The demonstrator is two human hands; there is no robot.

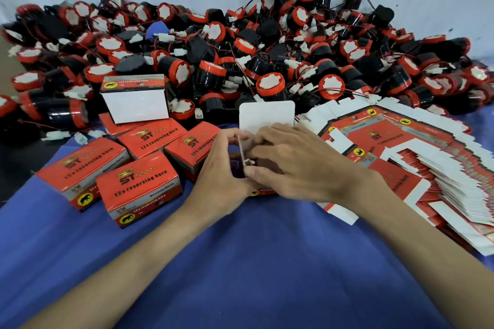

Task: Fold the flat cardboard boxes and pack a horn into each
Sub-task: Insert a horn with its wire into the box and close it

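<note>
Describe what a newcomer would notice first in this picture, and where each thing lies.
A huge heap of red-and-black horns fills the far side of the blue cloth. At centre, the left hand and right hand fold a box. Folded boxes stand left; flat boxes fan out right.

Packing workshop: horn heap (242,57), flat box stack (451,181).

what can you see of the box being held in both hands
The half-folded box is thin cardboard, white inside and printed red outside, with a yellow emblem showing low on its front. One white flap with rounded corners stands upright at the back. It seems to rest on the blue cloth. The left hand grips its left side; the right hand holds its top.
</note>
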